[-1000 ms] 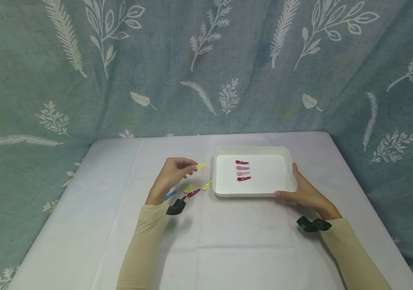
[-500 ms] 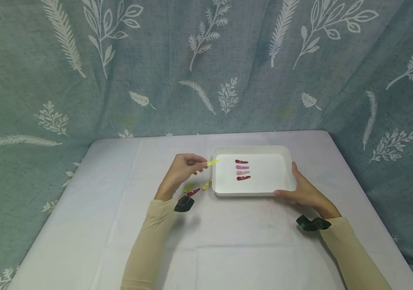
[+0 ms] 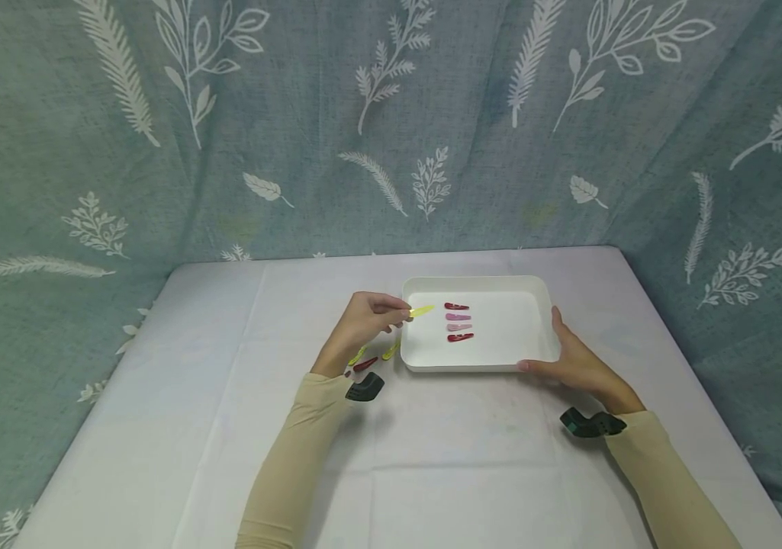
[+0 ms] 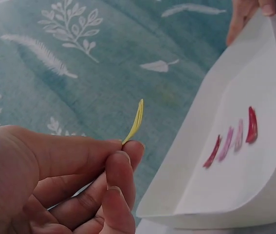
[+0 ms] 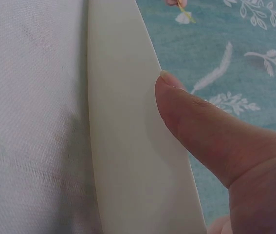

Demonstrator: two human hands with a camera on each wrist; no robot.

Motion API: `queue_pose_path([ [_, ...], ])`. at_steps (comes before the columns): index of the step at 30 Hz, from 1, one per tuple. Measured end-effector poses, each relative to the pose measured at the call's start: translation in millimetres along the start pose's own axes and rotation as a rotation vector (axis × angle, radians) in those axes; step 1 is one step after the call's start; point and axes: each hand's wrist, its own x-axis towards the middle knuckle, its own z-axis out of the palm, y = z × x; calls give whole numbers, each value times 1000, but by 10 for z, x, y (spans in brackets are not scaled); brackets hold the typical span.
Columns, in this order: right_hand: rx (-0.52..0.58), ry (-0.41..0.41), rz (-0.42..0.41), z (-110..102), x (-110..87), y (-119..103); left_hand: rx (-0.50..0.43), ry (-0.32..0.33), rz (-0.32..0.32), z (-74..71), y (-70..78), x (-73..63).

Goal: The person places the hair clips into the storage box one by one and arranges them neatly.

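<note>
Between thumb and forefinger, my left hand [image 3: 366,324] pinches a yellow snap hair clip [image 3: 422,311], its free end pointing right over the left rim of a white tray [image 3: 510,328]. The left wrist view shows this yellow hair clip [image 4: 138,119] slightly bent. A column of clips lies in the tray: a red one [image 3: 457,306], a pink one [image 3: 458,317], a paler pink one [image 3: 459,328] and another red one [image 3: 461,337]. My right hand [image 3: 583,370] holds the tray's near right corner, its thumb [image 5: 191,117] against the near wall.
Left of the tray, on the white tablecloth [image 3: 459,488], lie a yellow clip [image 3: 391,351], a red clip [image 3: 365,364] and another yellow clip [image 3: 358,355], partly behind my left wrist. A leaf-patterned curtain [image 3: 294,114] rises behind the table.
My left hand has moved right with the yellow hair clip, from beside the tray to over its left rim. The blue clip is now hidden by the left arm. The right hand stays put.
</note>
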Motion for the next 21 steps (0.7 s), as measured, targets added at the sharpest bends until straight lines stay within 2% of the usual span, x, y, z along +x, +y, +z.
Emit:
queue_pose_path([
  [6,-3,-1,-5,-2,1,7,-14,-33,7,97,33,33],
  [10,1,-3,-3,-2,1,10,11,-42,-5,156,62,51],
  [17,4,-2,-6,-3,1,10,64,-74,35,247,80,92],
  [21,2,0,-5,-1,3,12,67,-91,26,304,84,107],
])
